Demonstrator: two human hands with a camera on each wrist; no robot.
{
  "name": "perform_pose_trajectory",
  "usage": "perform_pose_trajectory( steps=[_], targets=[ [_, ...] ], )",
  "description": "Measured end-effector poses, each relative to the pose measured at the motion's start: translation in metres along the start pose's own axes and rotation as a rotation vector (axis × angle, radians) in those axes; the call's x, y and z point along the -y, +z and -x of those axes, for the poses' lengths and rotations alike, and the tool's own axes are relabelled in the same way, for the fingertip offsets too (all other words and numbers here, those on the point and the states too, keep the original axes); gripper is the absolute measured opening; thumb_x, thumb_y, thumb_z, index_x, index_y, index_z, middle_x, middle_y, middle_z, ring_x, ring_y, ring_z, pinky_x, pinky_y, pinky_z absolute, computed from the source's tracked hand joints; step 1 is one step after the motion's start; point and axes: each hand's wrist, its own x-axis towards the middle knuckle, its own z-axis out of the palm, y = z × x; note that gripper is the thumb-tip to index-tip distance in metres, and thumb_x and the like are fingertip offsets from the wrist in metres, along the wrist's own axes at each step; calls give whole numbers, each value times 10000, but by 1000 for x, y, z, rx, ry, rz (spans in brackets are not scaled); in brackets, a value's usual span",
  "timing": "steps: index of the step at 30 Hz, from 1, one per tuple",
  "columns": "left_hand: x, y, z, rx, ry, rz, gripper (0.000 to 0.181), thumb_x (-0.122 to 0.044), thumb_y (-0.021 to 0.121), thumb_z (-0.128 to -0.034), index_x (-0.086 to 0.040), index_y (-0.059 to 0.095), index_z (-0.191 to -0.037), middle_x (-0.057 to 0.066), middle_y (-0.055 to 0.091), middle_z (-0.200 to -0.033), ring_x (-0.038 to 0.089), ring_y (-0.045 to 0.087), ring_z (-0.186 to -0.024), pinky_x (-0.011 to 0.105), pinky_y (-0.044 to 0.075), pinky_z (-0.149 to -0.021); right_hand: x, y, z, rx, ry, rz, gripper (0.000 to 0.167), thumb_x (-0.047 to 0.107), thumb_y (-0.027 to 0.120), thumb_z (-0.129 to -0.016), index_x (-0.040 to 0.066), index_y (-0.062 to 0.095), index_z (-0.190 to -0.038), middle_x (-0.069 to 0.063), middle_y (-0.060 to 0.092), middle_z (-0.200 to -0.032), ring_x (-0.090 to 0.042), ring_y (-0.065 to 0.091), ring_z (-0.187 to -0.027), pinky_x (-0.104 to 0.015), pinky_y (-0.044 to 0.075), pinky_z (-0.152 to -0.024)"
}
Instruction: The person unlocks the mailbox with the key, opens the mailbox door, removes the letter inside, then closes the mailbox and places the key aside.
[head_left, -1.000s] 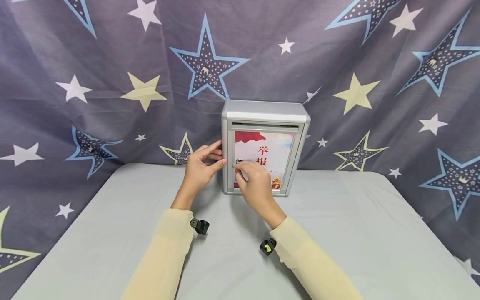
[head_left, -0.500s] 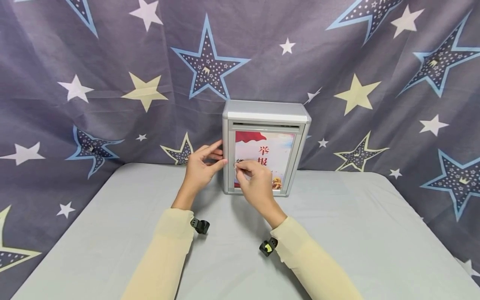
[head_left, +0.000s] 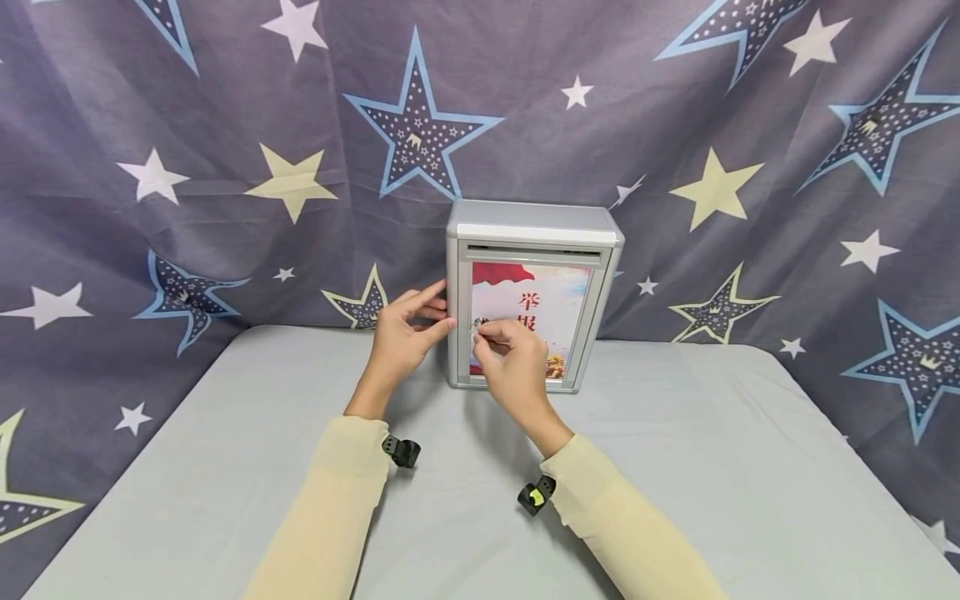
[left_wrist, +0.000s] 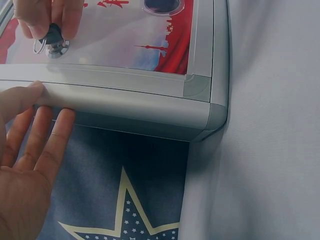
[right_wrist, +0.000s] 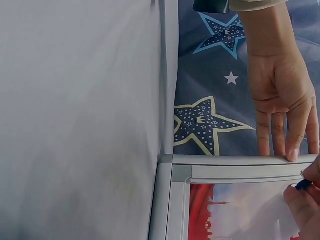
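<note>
A silver-grey metal box (head_left: 536, 218) with a slot near its top and a printed front panel (head_left: 555, 300) stands upright on the table. My right hand (head_left: 513, 362) pinches a small dark-headed key (left_wrist: 51, 34) between thumb and fingertips. A wire ring (left_wrist: 38, 46) hangs from the key, which sits at the round metal lock (left_wrist: 59, 50) on the panel's left side. My left hand (head_left: 401, 337) touches the box's left side, thumb on the front edge and fairly straight fingers along the side wall, as the right wrist view also shows.
A light grey cloth covers the table (head_left: 675, 467). Close behind the box hangs a dark star-patterned curtain (head_left: 510, 67). Small black wrist cameras (head_left: 402, 452) sit at both cuffs.
The right hand's fingertips have shifted slightly to the right, and more of the lock shows beside them. The left hand stays against the box's side; the box keeps its place.
</note>
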Motion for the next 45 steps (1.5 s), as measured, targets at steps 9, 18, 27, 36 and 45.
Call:
perform_pose_trajectory(
  steps=[9,18,27,36,45],
  targets=[
    [-2,0,1,3,-5,6,532,95,769,-858,23,630,-1366,282,637,-1076,428,675,-989,585,564,-899,0,-2,0,16,-10,2,82,-76,714,-868,-81,751,-941,-148,735,-930,-233,751,-853,-221,604,-792],
    [-2,-2,1,4,-8,7,526,85,771,-861,15,634,-1364,276,638,-1075,419,677,-988,555,573,-900,-1,-4,-2,44,-16,6,86,-79,712,-864,-79,754,-938,-150,739,-941,-227,748,-855,-216,602,-797],
    [-4,0,1,1,-29,20,523,83,771,-862,15,636,-1362,283,634,-1078,434,672,-992,590,564,-886,1,-8,0,60,-20,14,76,-73,716,-858,-69,754,-924,-137,734,-928,-228,745,-857,-230,607,-791],
    [-4,0,0,-6,-22,17,528,95,772,-855,25,634,-1359,284,638,-1071,436,677,-986,584,567,-882,5,-14,0,97,-30,26,79,-75,705,-857,-72,750,-922,-148,735,-933,-226,746,-849,-217,603,-791],
    [-2,1,0,-4,-30,5,531,96,770,-857,21,631,-1365,277,637,-1072,431,675,-983,586,560,-896,7,-24,3,148,-80,34,77,-83,710,-853,-61,752,-914,-127,733,-923,-199,742,-834,-221,605,-789]
  ],
)
